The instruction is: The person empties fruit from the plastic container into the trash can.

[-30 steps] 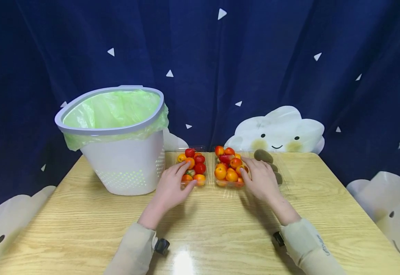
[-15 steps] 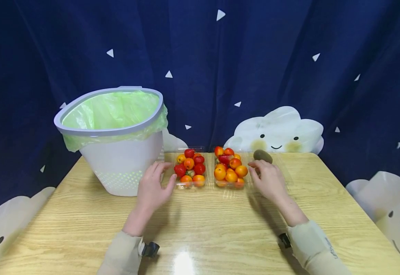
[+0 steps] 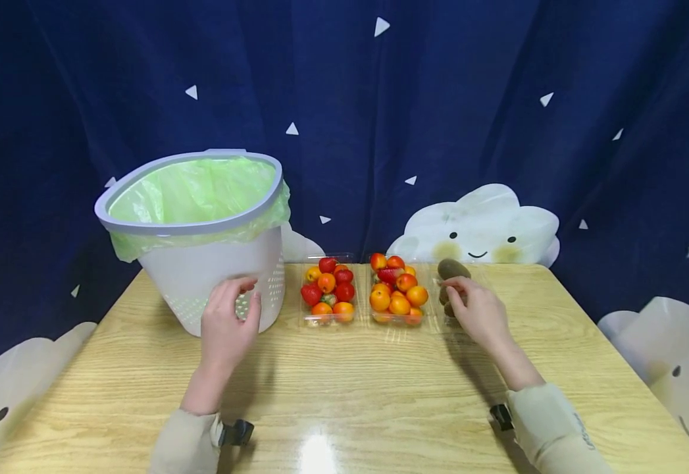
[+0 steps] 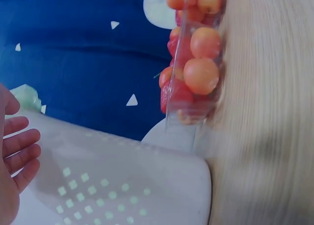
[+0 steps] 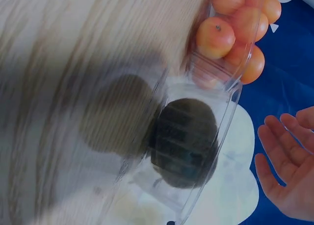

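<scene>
My left hand (image 3: 228, 326) hovers before the white bin (image 3: 220, 276), fingers relaxed and holding nothing. My right hand (image 3: 479, 315) is over the clear plastic box at the right, its fingers loosely bent and nothing between them. Inside that box lie several brown kiwis (image 3: 453, 269), partly hidden by the hand; one kiwi (image 5: 185, 141) shows large through the box wall in the right wrist view. To its left, a second clear box holds small orange-red fruits (image 3: 399, 303) and a strawberry (image 3: 389, 275). The leftmost clear box has strawberries (image 3: 311, 294) and small orange fruits (image 3: 343, 311).
The bin stands at the left of the wooden table (image 3: 368, 395), lined with a green bag (image 3: 196, 191) folded over its rim. The three boxes form a row along the table's back edge. Behind hangs a dark blue curtain (image 3: 332, 85) with white triangles and clouds.
My left hand has come off the leftmost box and moved left and toward me, to the bin. My right hand has shifted right from the middle box's edge to over the kiwis.
</scene>
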Available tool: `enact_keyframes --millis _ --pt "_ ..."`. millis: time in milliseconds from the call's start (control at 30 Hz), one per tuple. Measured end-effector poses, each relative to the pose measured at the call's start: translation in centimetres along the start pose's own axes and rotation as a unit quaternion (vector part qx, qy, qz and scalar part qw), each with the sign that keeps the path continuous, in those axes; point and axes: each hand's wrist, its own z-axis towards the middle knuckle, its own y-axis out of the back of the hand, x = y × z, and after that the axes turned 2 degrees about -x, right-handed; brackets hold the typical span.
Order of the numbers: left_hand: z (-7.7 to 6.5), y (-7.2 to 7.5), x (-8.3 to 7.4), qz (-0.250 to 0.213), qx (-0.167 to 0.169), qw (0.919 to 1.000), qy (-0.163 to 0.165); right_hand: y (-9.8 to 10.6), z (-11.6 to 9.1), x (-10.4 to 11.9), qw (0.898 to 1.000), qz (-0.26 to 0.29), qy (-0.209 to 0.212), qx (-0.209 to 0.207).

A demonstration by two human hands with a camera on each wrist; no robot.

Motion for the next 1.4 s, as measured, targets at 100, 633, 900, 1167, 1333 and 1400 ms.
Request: enact_keyframes --millis 100,633,900,1167,1333,1400 --pt "0.2 0.6 0.3 0.005 -0.018 0.9998 0.004 0.2 0.0 -0.5 1.000 0.000 -0.008 0.000" --pt "1.5 3.9 1.8 0.023 -0.103 0.9919 0.071 0.4 0.0 -3.2 0.998 0.027 -0.058 -0.006" --pt "2.9 5.7 2.1 0.039 -0.151 0.9812 0.114 0.7 0.0 -4.0 0.995 0.057 -0.079 0.013" --pt "4.9 7.2 2.3 0.056 -0.200 0.9681 0.140 1.1 0.8 -4.6 0.994 0.056 -0.094 0.020" --pt "6.2 7.8 2.8 0.043 -0.172 0.9703 0.165 1.1 0.8 -5.2 0.992 0.050 -0.109 0.040" --pt "6.7 8.0 3.1 0.038 -0.159 0.9709 0.175 1.1 0.8 -5.4 0.991 0.048 -0.119 0.046"
